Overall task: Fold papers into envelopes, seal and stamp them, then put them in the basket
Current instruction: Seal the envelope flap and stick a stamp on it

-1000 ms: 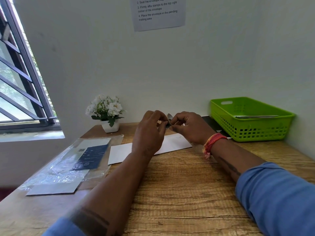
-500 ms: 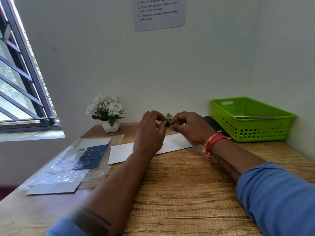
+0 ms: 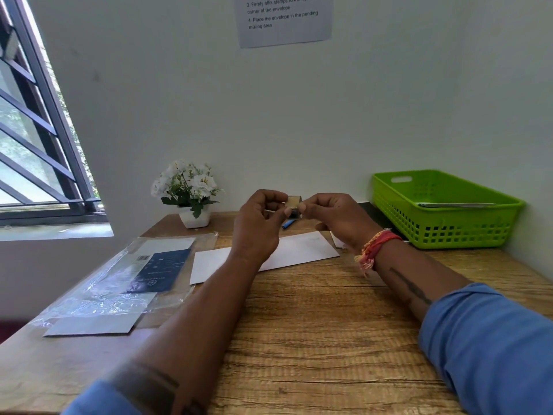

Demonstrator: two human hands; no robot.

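Sleeves (image 3: 490,339) blue, both forearms stretched over wood table (image 3: 314,339). Left of them: one clear plastic pack (image 3: 119,283) with a dark blue card inside, lying on a white sheet. Mid-table: one white envelope (image 3: 299,250), flat, partly hidden behind left wrist. Above it, both hands raised off the table: left hand (image 3: 257,226) and right hand (image 3: 335,217) each pinch, fingers curled, one small tan block with a dark lower part (image 3: 293,206) between them; can't tell what it is. Red-orange thread band on right wrist. Blue pen-like thing (image 3: 287,224) on table just behind the hands. Vs 1 s ago: hands slightly higher, the small piece now shows more of its tan face, blue thing newly visible. Far edge: one white flower pot (image 3: 191,193) at left, one green basket (image 3: 443,211) at right with a flat item inside, well apart from envelope. One notice (image 3: 284,19) on wall.
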